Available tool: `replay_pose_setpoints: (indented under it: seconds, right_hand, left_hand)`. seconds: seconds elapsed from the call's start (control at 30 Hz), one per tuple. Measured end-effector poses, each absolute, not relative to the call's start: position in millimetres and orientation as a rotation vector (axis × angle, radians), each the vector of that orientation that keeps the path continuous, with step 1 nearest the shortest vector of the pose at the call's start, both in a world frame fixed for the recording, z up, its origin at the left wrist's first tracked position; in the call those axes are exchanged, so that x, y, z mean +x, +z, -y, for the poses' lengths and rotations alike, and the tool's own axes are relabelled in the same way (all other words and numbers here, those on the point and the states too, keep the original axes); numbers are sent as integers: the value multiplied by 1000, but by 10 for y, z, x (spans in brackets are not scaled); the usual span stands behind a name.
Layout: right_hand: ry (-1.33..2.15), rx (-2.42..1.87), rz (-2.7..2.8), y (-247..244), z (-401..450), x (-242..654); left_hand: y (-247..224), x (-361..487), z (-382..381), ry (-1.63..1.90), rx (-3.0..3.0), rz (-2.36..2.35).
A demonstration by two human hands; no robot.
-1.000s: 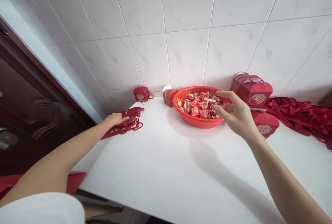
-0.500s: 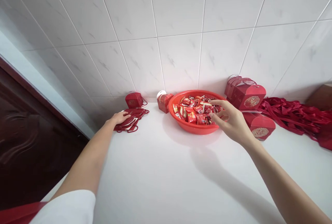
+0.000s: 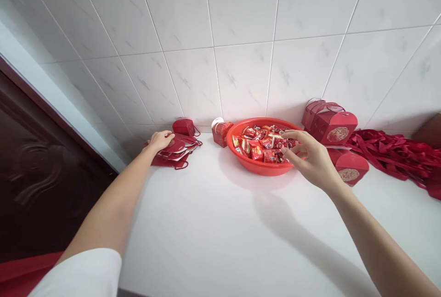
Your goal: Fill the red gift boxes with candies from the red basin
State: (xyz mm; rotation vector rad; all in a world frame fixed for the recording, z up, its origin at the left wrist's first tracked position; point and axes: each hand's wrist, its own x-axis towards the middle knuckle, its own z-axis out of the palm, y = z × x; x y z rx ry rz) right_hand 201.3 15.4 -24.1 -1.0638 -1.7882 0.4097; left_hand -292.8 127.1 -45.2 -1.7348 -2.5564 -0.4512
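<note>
My left hand (image 3: 160, 141) is closed on the edge of a flattened red gift box (image 3: 182, 140), at the top of a small pile with dark red cord handles. The pile's edges fan apart under my fingers. My right hand (image 3: 312, 157) hovers at the right rim of a red plastic basket (image 3: 262, 168), thumb and fingers apart with nothing seen between them. Wrapped candies (image 3: 263, 144) in red and gold fill the basket. Part of its right side is hidden behind my right hand.
Against the tiled wall stand a small red box (image 3: 183, 126) and another red box (image 3: 219, 132) beside the basket. Folded-up red gift boxes (image 3: 336, 127) are stacked on the right. Past them lies a heap of red ribbon (image 3: 389, 154) on the white table (image 3: 206, 232).
My left hand has risen slightly, lifting the upper flattened boxes so their edges spread apart. My right hand stays by the basket. The view has shifted a little.
</note>
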Motion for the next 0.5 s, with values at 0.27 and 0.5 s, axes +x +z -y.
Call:
replay_pose_setpoints:
  seconds: [0.27, 0.5]
  right_hand:
    - [396, -1031, 1790, -212, -122, 2032]
    - [386, -1026, 1789, -216, -135, 2031]
  left_hand:
    - [-285, -2642, -1187, -590, -1575, 2402]
    - [-213, -2064, -1326, -864, -1839, 2296]
